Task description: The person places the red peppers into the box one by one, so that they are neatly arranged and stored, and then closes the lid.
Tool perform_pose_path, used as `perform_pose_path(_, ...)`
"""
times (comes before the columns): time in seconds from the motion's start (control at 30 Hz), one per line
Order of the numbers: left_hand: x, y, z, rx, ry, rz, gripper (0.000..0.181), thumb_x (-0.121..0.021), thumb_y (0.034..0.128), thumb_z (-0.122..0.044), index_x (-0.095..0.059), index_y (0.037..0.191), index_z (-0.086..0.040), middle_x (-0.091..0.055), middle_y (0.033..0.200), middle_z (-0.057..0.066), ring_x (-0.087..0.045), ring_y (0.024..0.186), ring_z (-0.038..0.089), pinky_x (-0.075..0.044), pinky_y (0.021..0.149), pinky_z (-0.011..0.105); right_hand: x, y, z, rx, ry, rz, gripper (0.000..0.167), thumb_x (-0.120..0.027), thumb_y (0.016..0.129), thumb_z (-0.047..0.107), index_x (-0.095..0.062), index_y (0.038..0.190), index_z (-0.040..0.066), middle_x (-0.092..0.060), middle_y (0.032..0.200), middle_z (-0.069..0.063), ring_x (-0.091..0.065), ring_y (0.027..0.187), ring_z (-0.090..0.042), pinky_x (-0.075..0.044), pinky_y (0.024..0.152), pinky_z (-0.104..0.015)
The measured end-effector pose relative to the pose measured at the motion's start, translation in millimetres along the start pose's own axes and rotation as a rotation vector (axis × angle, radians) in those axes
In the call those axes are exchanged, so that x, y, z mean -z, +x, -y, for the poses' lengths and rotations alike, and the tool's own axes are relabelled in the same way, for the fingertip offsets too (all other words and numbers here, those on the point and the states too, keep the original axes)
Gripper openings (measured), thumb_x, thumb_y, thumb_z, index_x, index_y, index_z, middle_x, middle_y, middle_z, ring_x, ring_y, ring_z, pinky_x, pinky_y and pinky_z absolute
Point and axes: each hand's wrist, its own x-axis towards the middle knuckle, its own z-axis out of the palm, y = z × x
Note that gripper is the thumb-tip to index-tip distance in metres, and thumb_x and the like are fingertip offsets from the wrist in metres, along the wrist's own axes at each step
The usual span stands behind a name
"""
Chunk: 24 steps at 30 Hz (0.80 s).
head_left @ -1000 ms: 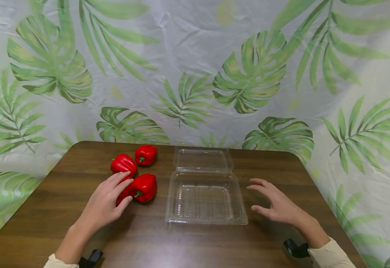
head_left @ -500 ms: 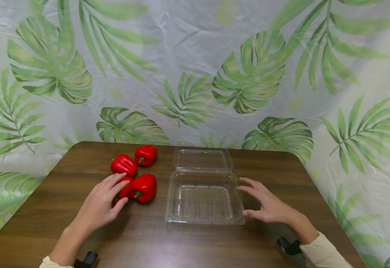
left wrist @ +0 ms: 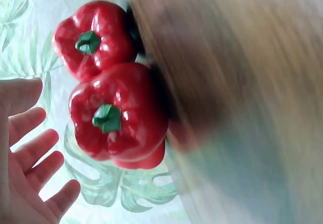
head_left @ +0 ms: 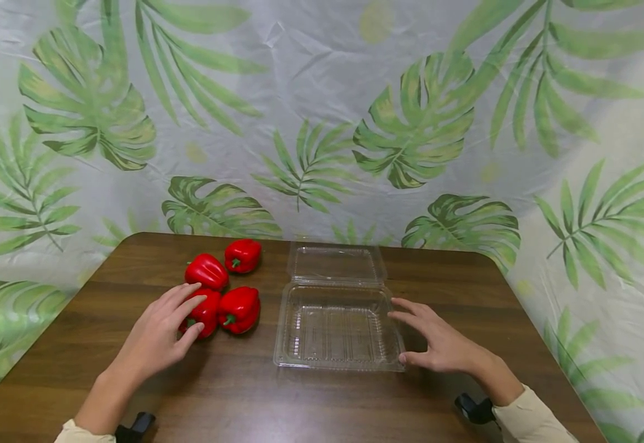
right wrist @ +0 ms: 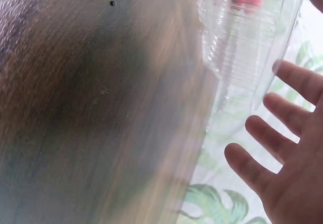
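Several red bell peppers with green stems stand in a cluster on the left of the table. My left hand [head_left: 158, 329] is beside the near-left pepper [head_left: 202, 314], fingers loosely spread. In the left wrist view a gap shows between that hand [left wrist: 30, 158] and the near pepper [left wrist: 133, 113]. A clear plastic clamshell container [head_left: 333, 360] lies with its lid [head_left: 335, 263] folded back. At its right rim is my right hand [head_left: 438, 341], fingers spread; the right wrist view shows fingertips [right wrist: 280, 67] at the rim, but I cannot tell whether they press it.
Another pepper [head_left: 238, 309] stands between the left hand and the container. Two more, a striped-looking one [head_left: 206, 272] and a far one [head_left: 242, 255], sit behind. The brown wooden table [head_left: 299, 406] ends at a leaf-printed curtain [head_left: 322, 123].
My left hand has drawn back to the left, uncovering more of the near-left pepper. My right hand has moved left to the container's right rim. The peppers have stayed in place.
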Motion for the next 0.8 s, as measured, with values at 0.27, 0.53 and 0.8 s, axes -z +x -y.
perform_pose_path(0.27,4.5,2.0,11.6,0.016,0.003,0.005,0.048,-0.078,0.0738,-0.013,-0.067,0.118,0.001,-0.062,0.131,0.021,-0.054,0.121,0.042,-0.047,0.094,0.062,0.1,0.2,1.2,-0.012,-0.010,-0.012,0.079,-0.077,0.082,0.037,-0.047,0.144,-0.001,-0.039,0.155,-0.022,-0.041,0.137,-0.043,-0.043,0.098,-0.066)
perform_pose_path(0.53,2.2,6.7,16.1,0.004,0.036,0.050,0.047,-0.077,0.0752,-0.013,-0.067,0.119,0.000,-0.062,0.131,0.021,-0.055,0.121,0.043,-0.049,0.093,0.062,-0.9,0.2,-0.7,-0.016,-0.035,-0.013,0.082,-0.077,0.082,0.041,-0.045,0.145,0.000,-0.038,0.156,-0.019,-0.041,0.138,-0.039,-0.044,0.099,-0.063)
perform_pose_path(0.8,-4.3,14.2,19.1,-0.086,0.036,0.081,0.044,-0.075,0.0744,-0.004,-0.071,0.119,-0.007,-0.066,0.129,0.017,-0.059,0.118,0.041,-0.053,0.089,0.060,-2.4,-1.9,-0.5,-0.011,-0.033,-0.018,0.082,-0.079,0.080,0.039,-0.046,0.145,0.001,-0.037,0.156,-0.021,-0.042,0.137,-0.042,-0.044,0.098,-0.066)
